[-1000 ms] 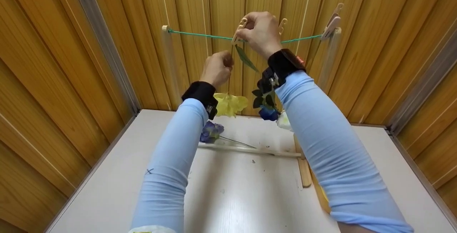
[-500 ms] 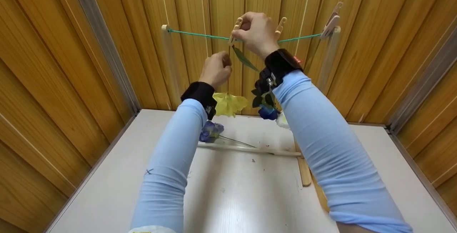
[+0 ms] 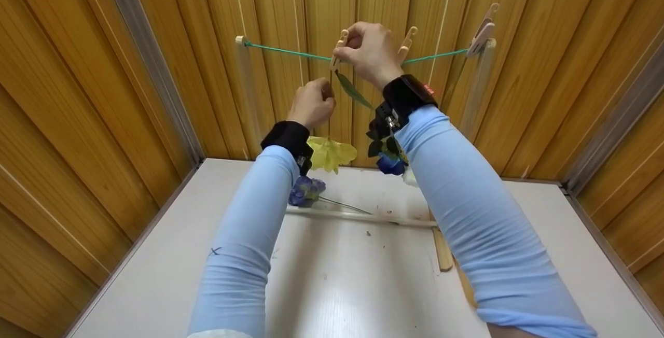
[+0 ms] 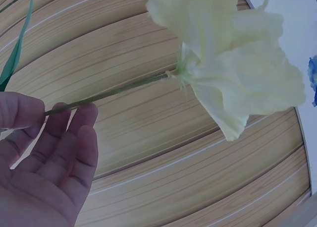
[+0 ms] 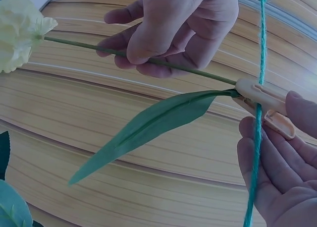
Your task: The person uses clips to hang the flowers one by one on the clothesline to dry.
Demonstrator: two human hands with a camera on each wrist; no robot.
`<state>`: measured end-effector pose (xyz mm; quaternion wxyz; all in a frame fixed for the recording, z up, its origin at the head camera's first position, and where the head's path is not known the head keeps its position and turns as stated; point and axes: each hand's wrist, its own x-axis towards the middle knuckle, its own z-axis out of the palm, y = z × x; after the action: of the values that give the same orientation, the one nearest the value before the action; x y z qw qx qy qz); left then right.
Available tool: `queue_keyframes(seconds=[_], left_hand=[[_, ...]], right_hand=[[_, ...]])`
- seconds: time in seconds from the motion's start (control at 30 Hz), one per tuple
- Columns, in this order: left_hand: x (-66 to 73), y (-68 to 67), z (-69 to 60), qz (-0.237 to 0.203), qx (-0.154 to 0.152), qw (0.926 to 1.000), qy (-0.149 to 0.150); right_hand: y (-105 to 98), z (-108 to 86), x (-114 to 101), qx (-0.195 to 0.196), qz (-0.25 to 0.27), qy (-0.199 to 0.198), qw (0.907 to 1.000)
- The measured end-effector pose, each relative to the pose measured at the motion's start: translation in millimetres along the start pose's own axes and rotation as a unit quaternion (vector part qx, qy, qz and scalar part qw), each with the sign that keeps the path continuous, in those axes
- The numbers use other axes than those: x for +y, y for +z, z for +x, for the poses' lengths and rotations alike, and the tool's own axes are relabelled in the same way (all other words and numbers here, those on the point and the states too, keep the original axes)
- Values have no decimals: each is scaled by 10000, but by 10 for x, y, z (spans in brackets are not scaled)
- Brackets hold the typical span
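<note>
A yellow flower [image 3: 332,154] hangs head down, its green stem [image 4: 119,90] pinched between thumb and fingers of the left hand [image 3: 311,103]. Above that, the right hand [image 3: 374,54] pinches a beige clothespin [image 3: 338,50] at the green cord [image 3: 290,51]. In the right wrist view the jaws of the clothespin [image 5: 257,94] lie across the cord [image 5: 263,43], with the stem top and the base of a long green leaf [image 5: 153,122] at its tip. The left hand [image 5: 173,28] holds the stem lower down.
Another beige clothespin [image 3: 407,42] and a pinkish one [image 3: 481,37] are on the cord, right of the right hand. A blue flower [image 3: 390,164] and a white flower [image 3: 411,177] hang below. On the white table [image 3: 332,276] lie a purple flower [image 3: 307,191] and a rod [image 3: 358,216].
The right hand and its clothespin have moved slightly left and down, and the cord dips with them. The left hand and yellow flower have shifted slightly left and down.
</note>
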<state>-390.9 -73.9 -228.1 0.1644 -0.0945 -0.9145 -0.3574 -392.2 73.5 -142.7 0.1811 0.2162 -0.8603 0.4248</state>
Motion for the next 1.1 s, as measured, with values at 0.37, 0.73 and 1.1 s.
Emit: queue_keyframes(seconds=[0.37, 0.73, 1.1], left_hand=[[-37, -6, -24, -156, -207, 9997, -51], [-84, -15, -66, -117, -458, 9987, -183], [-125, -32, -122, -135, -636, 9978, -101]], right_hand=[[53, -8, 4, -72, 179, -178, 9997], [110, 1, 33, -226, -76, -52, 9997], [36, -11, 128, -260, -269, -380, 9986]])
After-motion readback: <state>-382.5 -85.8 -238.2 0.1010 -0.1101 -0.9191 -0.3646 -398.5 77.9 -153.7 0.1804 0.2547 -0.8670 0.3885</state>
